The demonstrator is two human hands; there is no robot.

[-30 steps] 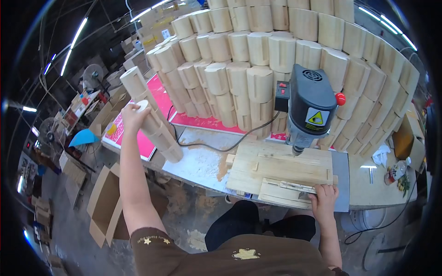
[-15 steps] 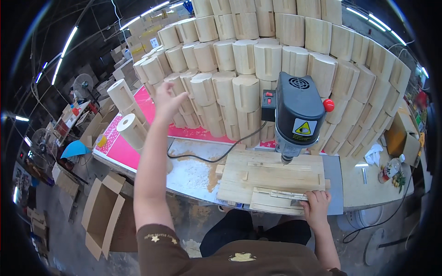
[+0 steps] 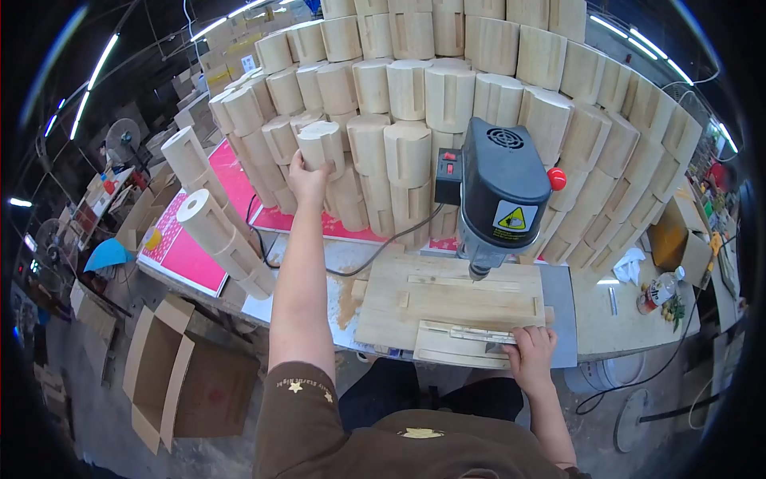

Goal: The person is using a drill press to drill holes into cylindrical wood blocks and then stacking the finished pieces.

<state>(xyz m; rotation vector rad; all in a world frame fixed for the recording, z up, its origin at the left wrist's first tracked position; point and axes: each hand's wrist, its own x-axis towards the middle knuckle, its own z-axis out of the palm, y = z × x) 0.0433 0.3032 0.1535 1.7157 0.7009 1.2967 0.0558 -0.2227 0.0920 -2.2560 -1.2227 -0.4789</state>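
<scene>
My left hand (image 3: pixel 308 180) reaches out to the stacks of wood, fingers and thumb wrapped round the lower part of a pale wooden cylinder (image 3: pixel 321 142) with a slot down its side. That cylinder stands at the top of a near stack. At the front edge of the bench, my right hand (image 3: pixel 533 350) is closed at the end of a narrow, flat greyish piece (image 3: pixel 493 343), whose kind I cannot make out. It lies by a slatted wooden jig (image 3: pixel 459 357) on a wooden board (image 3: pixel 383 307). Above the board hangs the drill press (image 3: pixel 503 191), its chuck pointing down.
Grooved wooden cylinders (image 3: pixel 447 100) rise in a tall curved wall behind the press. More stand at left on a pink sheet (image 3: pixel 187 262). A black cable (image 3: pixel 383 246) crosses the bench. An open carton (image 3: pixel 179 375) sits on the floor; a bottle (image 3: pixel 661 291) and white cloth (image 3: pixel 629 265) lie right.
My left hand has gone from open in the air to gripping a wooden cylinder on the near stack. The right hand stays at the jig. The whole view has shifted slightly.
</scene>
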